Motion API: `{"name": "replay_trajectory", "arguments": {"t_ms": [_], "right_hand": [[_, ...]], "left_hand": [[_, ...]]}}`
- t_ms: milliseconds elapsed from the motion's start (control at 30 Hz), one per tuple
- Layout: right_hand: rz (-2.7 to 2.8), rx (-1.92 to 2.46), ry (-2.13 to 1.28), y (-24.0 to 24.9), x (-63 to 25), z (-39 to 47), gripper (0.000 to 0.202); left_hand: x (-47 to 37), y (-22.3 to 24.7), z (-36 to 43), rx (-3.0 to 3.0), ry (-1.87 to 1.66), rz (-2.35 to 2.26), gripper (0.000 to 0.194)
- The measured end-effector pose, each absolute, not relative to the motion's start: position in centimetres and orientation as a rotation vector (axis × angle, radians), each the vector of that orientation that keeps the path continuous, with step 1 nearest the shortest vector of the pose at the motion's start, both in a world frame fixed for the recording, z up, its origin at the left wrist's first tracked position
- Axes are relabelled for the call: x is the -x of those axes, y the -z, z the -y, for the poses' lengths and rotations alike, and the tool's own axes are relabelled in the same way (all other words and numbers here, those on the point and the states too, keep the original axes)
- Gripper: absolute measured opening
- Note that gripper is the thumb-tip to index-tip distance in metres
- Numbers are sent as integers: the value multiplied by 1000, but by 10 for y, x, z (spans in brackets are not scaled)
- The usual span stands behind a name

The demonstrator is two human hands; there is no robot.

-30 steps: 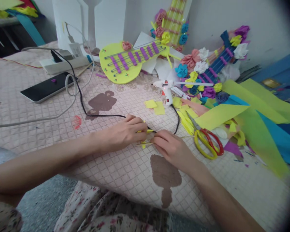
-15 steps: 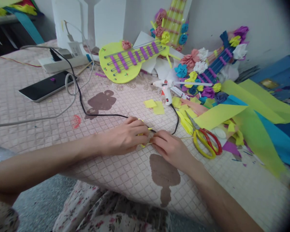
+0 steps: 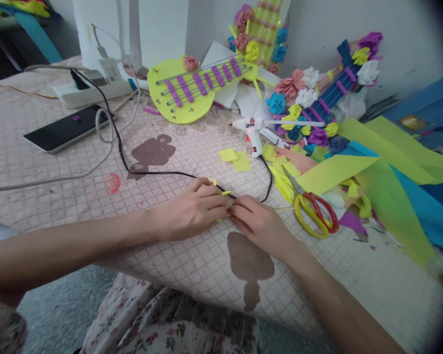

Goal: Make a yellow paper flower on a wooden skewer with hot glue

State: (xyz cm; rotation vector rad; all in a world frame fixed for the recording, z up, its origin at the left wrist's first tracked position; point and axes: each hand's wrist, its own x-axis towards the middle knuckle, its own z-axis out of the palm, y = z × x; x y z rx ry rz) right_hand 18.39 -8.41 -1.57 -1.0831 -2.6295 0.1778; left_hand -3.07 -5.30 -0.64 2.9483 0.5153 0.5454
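My left hand is closed around crumpled yellow paper, mostly hidden under the fingers. Small yellow tips stick out above the knuckles and between the fingers. My right hand touches the left fingertips, its thumb and fingers pinched together at the paper. A thin yellowish strand shows to the right of this hand, running toward the scissors with red and yellow handles. Whether it passes between my fingers is hidden. The black cord of the white glue gun runs just behind both hands.
Yellow paper squares and green and blue paper sheets lie beyond and to the right. A yellow paper guitar and a blue one with paper flowers lean at the back. A phone and power strip are left.
The view has shifted slightly. Both hands stay together, and the right fingertips sit a little closer to the left ones. The yellow tips above the left hand have changed position a little.
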Motion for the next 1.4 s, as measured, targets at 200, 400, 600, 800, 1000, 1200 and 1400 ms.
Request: {"name": "replay_trajectory", "arguments": {"t_ms": [200,400,600,800,1000,1200,1400], "right_hand": [[2605,1079,-184,17,-182,84,19],[2610,1083,-187,19,-183,84,19],[2588,1094,-182,20,-182,85,20],[2566,1090,-187,22,-179,84,19],[2558,1100,-141,24,-177,84,13],[2575,1061,-63,22,-176,85,17],[2588,1068,-36,24,-175,84,19]], "left_hand": [[29,5,55,-2960,-535,-548,20],[26,7,56,-2980,-558,-599,21],[28,8,54,-2964,-561,-588,19],[29,8,54,-2933,-515,-616,16],[30,12,51,-2911,-544,-608,17],[30,10,50,-2894,-574,-608,18],[30,12,50,-2899,-589,-621,17]]}}
